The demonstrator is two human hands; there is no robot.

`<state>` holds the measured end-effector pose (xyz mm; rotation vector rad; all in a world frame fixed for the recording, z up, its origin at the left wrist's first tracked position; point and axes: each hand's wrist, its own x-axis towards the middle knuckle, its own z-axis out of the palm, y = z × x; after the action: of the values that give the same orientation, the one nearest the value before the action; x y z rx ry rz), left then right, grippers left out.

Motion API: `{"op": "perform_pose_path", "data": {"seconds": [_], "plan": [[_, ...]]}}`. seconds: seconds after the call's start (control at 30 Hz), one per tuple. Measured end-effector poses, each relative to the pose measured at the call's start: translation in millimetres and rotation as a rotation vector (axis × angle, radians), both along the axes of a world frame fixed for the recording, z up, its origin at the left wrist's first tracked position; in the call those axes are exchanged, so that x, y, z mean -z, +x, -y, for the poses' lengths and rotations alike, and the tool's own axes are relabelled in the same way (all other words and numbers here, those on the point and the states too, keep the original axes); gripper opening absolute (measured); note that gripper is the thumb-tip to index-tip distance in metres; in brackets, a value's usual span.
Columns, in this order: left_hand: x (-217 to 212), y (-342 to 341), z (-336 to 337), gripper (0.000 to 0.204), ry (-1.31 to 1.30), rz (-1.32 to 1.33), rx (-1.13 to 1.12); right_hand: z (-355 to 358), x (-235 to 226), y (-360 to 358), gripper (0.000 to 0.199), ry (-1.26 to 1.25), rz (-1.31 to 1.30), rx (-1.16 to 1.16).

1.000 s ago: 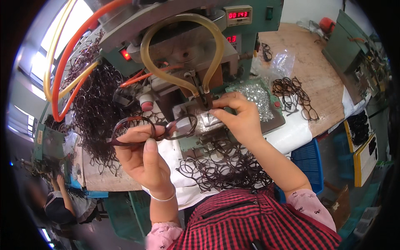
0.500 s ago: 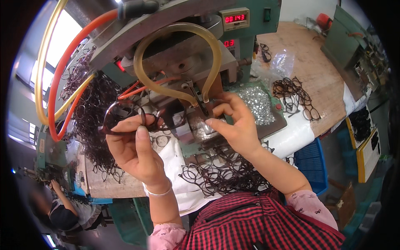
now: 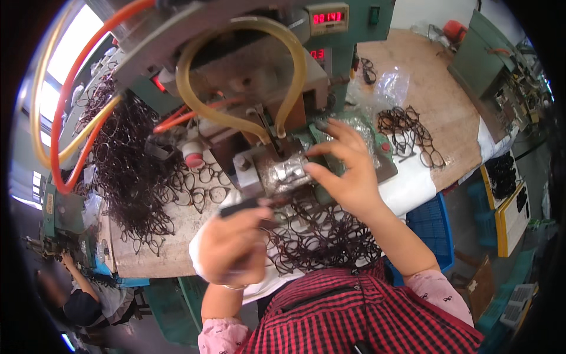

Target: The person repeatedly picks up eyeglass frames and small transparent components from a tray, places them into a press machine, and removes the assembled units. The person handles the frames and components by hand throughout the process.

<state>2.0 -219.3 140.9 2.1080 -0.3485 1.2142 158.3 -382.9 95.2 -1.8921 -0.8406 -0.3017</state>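
A heap of dark frames (image 3: 127,177) sprawls across the desk (image 3: 448,106), orange hose (image 3: 76,76) loops overhead, blue crate (image 3: 433,227) sits low right.

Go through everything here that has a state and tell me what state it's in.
Left hand: closed around a dark eyeglass frame.
Right hand: open, fingertips at the foil-wrapped block.
Red displays: lit.
Frames on lap: loose heap.
Frames on the left: piled.
Blue crate: partly hidden.
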Motion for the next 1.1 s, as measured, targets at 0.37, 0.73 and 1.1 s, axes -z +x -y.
{"op": "perform_pose_path", "data": {"seconds": [0.37,0.73,1.1], "plan": [[-32,36,-35,0.018,-0.564,0.139,0.103,-37,-2,-4,0.015,0.336,-0.007,-0.148],[1,19,-2,0.014,0.577,0.023,0.107,56,67,40,0.018,-0.504,0.115,0.421],[10,28,3,0.015,0.685,-0.039,0.117,50,76,67,0.015,-0.069,-0.002,0.311]]}}
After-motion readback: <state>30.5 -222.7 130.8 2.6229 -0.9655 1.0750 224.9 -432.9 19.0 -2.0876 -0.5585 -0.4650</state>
